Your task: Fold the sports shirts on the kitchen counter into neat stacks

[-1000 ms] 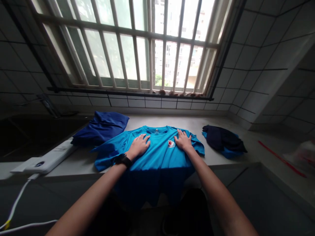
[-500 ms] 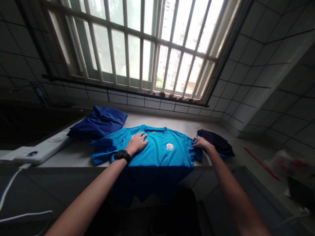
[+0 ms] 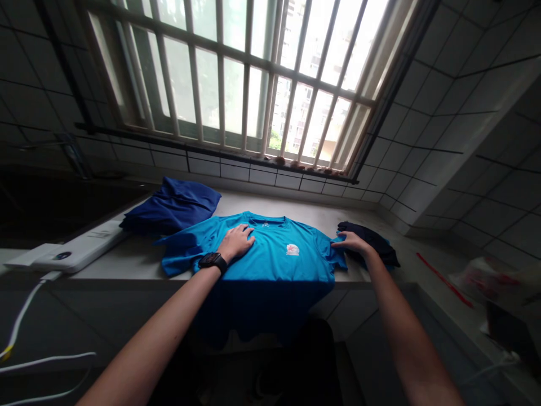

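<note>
A bright blue T-shirt (image 3: pixel 270 259) lies front side up on the counter, neck toward the window, its lower part hanging over the front edge in shadow. A small white-and-pink print marks its chest. Flat on the chest near the collar rests my left hand (image 3: pixel 237 241), fingers stretched out, a black watch on the wrist. My right hand (image 3: pixel 354 242) pinches the shirt's sleeve on the right between thumb and fingers. Just behind that hand is a dark folded garment (image 3: pixel 376 242), with some blue cloth under it.
A folded navy garment (image 3: pixel 177 203) sits left of the shirt. Beside it, a white power strip (image 3: pixel 78 256) with a cable lies by the dark sink (image 3: pixel 38 197). On the right are a red strip (image 3: pixel 443 279) and a plastic bag (image 3: pixel 484 276). A barred window (image 3: pixel 245 73) stands behind.
My right hand has shifted slightly at the sleeve, its fingers now clearer around the sleeve's edge. My left hand stays flat on the shirt. The camera view has moved a little.
</note>
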`<state>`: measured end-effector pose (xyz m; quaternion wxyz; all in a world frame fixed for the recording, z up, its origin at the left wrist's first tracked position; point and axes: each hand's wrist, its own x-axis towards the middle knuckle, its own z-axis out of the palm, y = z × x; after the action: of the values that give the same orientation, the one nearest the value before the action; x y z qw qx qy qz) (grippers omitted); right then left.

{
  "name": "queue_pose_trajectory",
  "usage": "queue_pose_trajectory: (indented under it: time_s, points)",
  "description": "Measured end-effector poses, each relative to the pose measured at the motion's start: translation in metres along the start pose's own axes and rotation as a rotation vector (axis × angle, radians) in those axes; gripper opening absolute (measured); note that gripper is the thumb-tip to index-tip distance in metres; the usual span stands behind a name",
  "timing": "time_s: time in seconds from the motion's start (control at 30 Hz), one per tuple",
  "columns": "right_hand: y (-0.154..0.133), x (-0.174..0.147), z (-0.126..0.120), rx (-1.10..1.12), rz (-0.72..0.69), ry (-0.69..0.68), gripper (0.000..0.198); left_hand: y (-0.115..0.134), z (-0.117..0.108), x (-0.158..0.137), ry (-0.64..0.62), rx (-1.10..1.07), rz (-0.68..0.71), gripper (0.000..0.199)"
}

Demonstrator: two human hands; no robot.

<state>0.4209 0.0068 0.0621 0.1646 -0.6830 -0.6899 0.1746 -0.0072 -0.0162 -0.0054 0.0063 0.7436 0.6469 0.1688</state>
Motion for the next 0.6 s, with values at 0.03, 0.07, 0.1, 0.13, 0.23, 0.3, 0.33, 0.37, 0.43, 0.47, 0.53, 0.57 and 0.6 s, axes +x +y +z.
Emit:
queue_pose_trajectory:
  time_s: [0.03,0.07,0.1,0.13,0.23,0.3,0.33,0.37,0.43,0.47,0.53,0.57,0.6]
  points:
    - [0.001,-0.001,-0.001,0.022,0.0,-0.05,0.05,0.0,0.001,0.0,0.004,-0.002,0.0,0.05]
    - [0.002,-0.002,-0.001,0.015,0.019,-0.07,0.045,-0.001,0.001,0.001,0.006,-0.004,0.001,0.05]
    - [0.003,-0.003,-0.002,-0.016,0.053,-0.046,0.04,-0.001,0.001,0.001,0.004,-0.004,0.002,0.05]
    - [0.002,-0.003,-0.003,-0.057,0.088,0.017,0.035,-0.001,0.001,0.0,0.001,-0.004,0.005,0.05]
    - [-0.001,-0.003,-0.003,-0.101,0.134,0.231,0.022,0.0,-0.001,0.0,-0.008,0.005,0.014,0.05]
    - [-0.006,-0.003,-0.003,-0.004,0.131,0.193,0.005,0.0,-0.002,-0.001,-0.009,0.014,0.018,0.051]
    - [-0.008,-0.003,-0.003,0.097,0.136,0.141,0.005,0.0,-0.002,-0.001,-0.008,0.017,0.019,0.051]
    - [-0.011,-0.004,-0.003,0.224,0.142,0.092,0.011,0.0,-0.002,-0.001,-0.006,0.018,0.019,0.05]
    - [-0.015,-0.008,-0.004,0.477,0.139,0.024,0.012,0.0,-0.001,-0.001,-0.004,0.015,0.018,0.05]
    - [-0.017,-0.01,-0.005,0.572,0.135,0.002,0.01,0.0,-0.001,-0.001,-0.004,0.012,0.019,0.051]
    - [-0.02,-0.014,-0.008,0.652,0.133,-0.037,0.009,0.0,0.0,0.0,-0.006,0.007,0.02,0.051]
    - [-0.021,-0.015,-0.009,0.658,0.142,-0.053,0.01,-0.001,0.0,0.0,-0.007,0.006,0.019,0.051]
    - [-0.023,-0.016,-0.01,0.669,0.157,-0.061,0.01,-0.001,0.0,0.0,-0.008,0.006,0.018,0.051]
